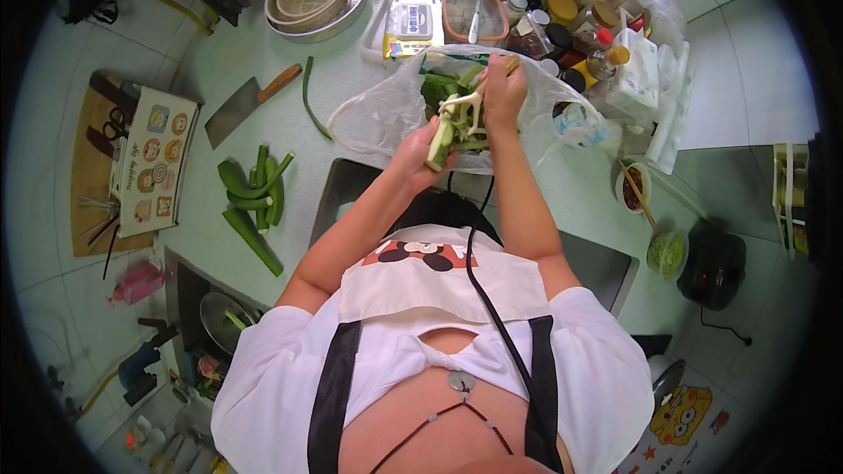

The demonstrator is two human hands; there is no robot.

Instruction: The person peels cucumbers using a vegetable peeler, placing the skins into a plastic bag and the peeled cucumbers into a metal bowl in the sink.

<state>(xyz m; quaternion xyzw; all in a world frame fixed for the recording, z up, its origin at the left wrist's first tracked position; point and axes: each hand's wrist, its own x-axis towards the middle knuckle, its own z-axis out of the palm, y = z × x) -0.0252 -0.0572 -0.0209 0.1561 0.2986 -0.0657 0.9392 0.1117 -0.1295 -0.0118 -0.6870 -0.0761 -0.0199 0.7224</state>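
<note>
Upper centre of frame: we have a partly peeled green gourd (442, 142) held slantwise over the near side of a white plastic bag (378, 96). Left hand (416, 156) grips the gourd, thumb along its side; the fingers beneath are mostly hidden. Right hand (504, 95) has its fingers curled round the handle of a cream Y-shaped peeler (474, 104), head at or very near the gourd's upper part; we can't confirm blade contact. Leafy scraps (435, 92) lie in the bag just beyond.

Risks, as we judge them: main one is the peeler skidding on a slick surface into the left thumb, which sits close to the stroke line. Second, the gourd could twist or slide out if the peeled flesh is wet; it would likely drop into the bag or onto the counter edge. Third, the bag mouth is loose and crumpled, so a bumped rim could fold in and let peel miss, perhaps into the dark sink (338, 184) nearer the body. The black cable (474, 281) hangs down the apron close to the forearms; a wide elbow move could snag it.

Cleaver (250, 105) and green gourd pieces (255, 197), left of centre, lie well apart from both hands; we see little risk there.
</note>
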